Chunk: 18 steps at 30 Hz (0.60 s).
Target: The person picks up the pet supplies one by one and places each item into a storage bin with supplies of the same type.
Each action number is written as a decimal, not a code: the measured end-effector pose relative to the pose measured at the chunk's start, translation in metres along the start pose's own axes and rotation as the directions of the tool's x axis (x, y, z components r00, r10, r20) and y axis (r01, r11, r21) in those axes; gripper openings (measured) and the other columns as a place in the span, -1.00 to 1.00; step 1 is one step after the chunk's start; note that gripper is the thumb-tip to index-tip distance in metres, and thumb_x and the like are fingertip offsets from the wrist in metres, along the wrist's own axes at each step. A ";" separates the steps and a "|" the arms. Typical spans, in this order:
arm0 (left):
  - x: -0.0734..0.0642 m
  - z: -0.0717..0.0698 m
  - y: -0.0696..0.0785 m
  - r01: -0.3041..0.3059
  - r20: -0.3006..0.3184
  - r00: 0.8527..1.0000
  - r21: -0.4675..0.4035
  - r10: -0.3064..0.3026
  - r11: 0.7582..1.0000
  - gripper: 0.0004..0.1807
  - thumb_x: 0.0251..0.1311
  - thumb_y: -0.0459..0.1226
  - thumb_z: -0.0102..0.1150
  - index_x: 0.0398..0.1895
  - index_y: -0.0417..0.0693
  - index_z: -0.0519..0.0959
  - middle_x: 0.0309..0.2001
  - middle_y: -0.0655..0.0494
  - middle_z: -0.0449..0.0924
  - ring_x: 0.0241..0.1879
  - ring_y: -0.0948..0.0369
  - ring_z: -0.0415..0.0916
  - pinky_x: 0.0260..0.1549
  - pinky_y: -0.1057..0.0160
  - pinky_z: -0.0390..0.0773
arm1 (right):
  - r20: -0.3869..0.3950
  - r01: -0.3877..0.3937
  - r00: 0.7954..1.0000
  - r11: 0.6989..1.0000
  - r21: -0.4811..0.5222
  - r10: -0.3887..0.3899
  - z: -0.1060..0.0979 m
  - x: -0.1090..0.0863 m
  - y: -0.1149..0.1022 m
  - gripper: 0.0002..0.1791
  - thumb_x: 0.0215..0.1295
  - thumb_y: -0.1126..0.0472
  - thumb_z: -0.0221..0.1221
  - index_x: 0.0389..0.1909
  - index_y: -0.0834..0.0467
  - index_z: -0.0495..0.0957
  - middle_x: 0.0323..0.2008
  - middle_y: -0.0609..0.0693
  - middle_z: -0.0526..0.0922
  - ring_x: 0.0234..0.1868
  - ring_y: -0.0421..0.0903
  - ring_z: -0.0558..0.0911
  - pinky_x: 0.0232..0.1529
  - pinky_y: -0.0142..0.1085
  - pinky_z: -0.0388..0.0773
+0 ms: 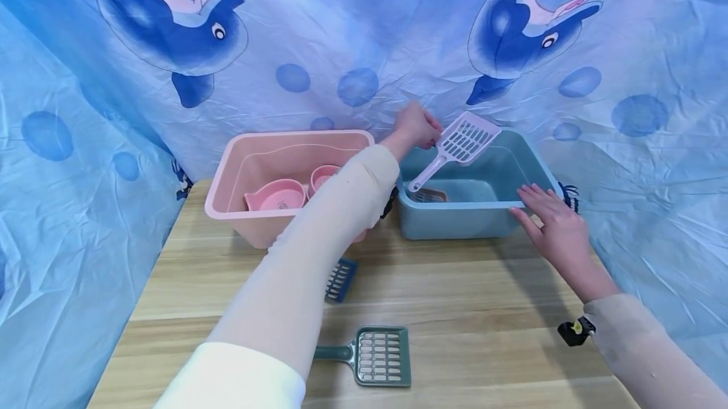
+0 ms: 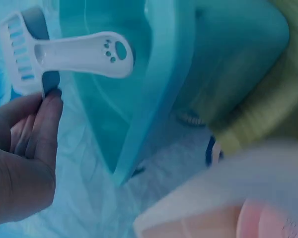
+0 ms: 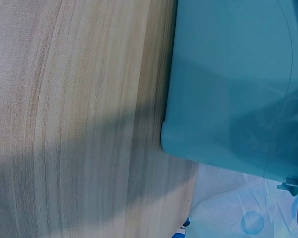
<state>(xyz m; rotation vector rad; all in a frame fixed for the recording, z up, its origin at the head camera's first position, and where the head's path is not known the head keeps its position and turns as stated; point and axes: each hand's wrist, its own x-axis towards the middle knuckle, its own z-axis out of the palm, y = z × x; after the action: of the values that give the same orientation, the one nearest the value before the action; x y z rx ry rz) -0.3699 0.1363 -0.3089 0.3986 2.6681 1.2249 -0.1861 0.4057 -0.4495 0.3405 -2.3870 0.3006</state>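
Head view: left hand [image 1: 418, 126] fingers pinch the lilac scoop [image 1: 471, 138]; right hand [image 1: 554, 225] fingers rest on the teal tub [image 1: 461, 224]. Best guide the handle [image 1: 428, 173] clear of the rim [image 1: 483, 205].

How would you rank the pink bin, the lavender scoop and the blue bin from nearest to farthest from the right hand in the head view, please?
1. Blue bin: touched by the right hand at its front-right rim.
2. Lavender scoop: held by the left hand, over the blue bin's left part.
3. Pink bin: farthest, left of the blue bin.
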 end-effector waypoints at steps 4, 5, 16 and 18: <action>0.001 0.007 -0.016 0.010 -0.039 0.999 0.037 -0.008 0.999 -0.85 0.34 -0.33 0.44 -0.07 -0.06 0.85 -0.22 0.06 0.85 -0.41 0.29 0.66 -0.38 0.45 0.67 | -0.019 0.014 1.000 1.000 0.019 -0.013 0.002 0.000 -0.002 -0.38 0.12 0.25 0.54 0.26 0.25 0.69 0.20 0.24 0.72 0.23 0.29 0.70 0.50 0.06 0.44; 0.002 0.006 -0.020 0.011 -0.031 0.999 0.034 -0.010 0.999 -0.84 0.35 -0.33 0.43 -0.05 -0.07 0.84 -0.20 0.05 0.85 -0.37 0.28 0.68 -0.36 0.44 0.68 | -0.025 0.020 1.000 1.000 0.024 -0.019 0.003 0.000 -0.002 -0.38 0.11 0.26 0.54 0.25 0.25 0.69 0.19 0.24 0.73 0.23 0.29 0.70 0.51 0.05 0.43; -0.018 -0.019 -0.034 0.032 0.216 0.976 -0.059 -0.018 0.998 -0.61 0.43 -0.21 0.41 0.24 -0.12 0.70 0.12 -0.03 0.78 0.12 0.10 0.74 0.02 0.30 0.75 | -0.045 0.032 0.999 0.999 0.043 -0.030 0.004 0.000 0.001 -0.37 0.08 0.30 0.56 0.25 0.26 0.70 0.17 0.26 0.73 0.22 0.31 0.70 0.54 0.01 0.40; -0.023 -0.025 -0.036 0.008 0.273 0.962 -0.055 0.007 0.998 -0.56 0.45 -0.19 0.39 0.31 -0.14 0.66 0.18 -0.05 0.75 0.17 0.08 0.72 0.10 0.27 0.73 | -0.043 0.033 0.999 0.998 0.044 -0.031 0.004 0.000 0.001 -0.36 0.08 0.31 0.56 0.25 0.26 0.69 0.17 0.26 0.73 0.22 0.31 0.70 0.54 0.01 0.40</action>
<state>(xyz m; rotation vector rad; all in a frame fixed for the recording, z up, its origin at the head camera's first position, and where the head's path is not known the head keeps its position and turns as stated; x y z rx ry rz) -0.3614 0.0886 -0.3193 0.5175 2.3954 1.1483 -0.1890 0.4057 -0.4531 0.3886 -2.3339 0.3436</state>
